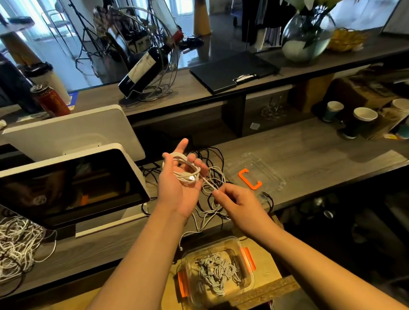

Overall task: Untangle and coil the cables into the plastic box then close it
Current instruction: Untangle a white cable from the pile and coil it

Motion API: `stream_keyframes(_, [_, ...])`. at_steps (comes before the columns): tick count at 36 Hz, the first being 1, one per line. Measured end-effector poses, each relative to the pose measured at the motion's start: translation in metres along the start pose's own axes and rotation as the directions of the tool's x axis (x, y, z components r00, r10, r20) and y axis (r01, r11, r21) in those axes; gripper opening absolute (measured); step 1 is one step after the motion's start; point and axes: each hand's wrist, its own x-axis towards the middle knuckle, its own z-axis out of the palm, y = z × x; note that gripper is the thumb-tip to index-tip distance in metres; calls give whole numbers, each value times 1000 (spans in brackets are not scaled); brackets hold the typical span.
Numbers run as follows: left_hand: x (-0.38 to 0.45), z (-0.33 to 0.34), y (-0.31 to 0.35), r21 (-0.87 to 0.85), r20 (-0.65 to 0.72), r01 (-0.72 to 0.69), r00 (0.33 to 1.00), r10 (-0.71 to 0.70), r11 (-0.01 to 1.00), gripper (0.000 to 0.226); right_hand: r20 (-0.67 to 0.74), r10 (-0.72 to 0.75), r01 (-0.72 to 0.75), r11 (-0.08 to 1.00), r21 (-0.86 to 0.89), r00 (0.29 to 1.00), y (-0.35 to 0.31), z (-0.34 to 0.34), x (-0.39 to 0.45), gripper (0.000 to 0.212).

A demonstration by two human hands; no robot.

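**White cable half-coiled above the counter**

Left hand point(176, 179) turned palm up, fingers loosely curled around a coil of white cable point(186, 171) looped over them, thumb raised. Right hand point(236, 205) just beside it, thumb and forefinger pinching the loose run of that same cable, other fingers curled in. Below both hands, a tangle of black and white cables point(212, 201) lying on the grey wooden counter point(316, 154). Beyond the tangle, a clear lid point(267, 173) with an orange clip, flat on the counter. Nearer, on a lower wooden ledge, the plastic box point(217, 273), open, 2 orange latches at its sides, grey coiled cables inside. Far left, another heap of white cable point(13, 247) beside 2 tilted screens point(66, 184).
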Motion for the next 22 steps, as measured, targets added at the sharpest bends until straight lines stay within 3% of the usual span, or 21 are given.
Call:
stream_keyframes(3, [6, -1, 6, 7, -34, -45, 998, 45, 999, 49, 41, 45, -47, 997, 55, 998, 1, -1, -5, 25])
stream_keyframes(7, [11, -4, 7, 137, -73, -88, 992, 99, 987, 52, 161, 69, -86, 991, 102, 985, -5, -3, -11, 24])
stream_keyframes(12, [13, -7, 2, 291, -59, -119, 988, 142, 949, 54, 294, 82, -100, 994, 47, 952, -12, 1, -13, 19])
stream_keyframes(18, [15, -18, -3, 606, -52, -183, 962, 268, 774, 53, 375, 73, -73, 997, -17, 924, -23, 0, -13, 20])
stream_keyframes(22, [17, -24, -5, 726, -69, -149, 956, 286, 671, 51, 385, 67, -34, 995, -92, 920, -26, 0, -13, 25])
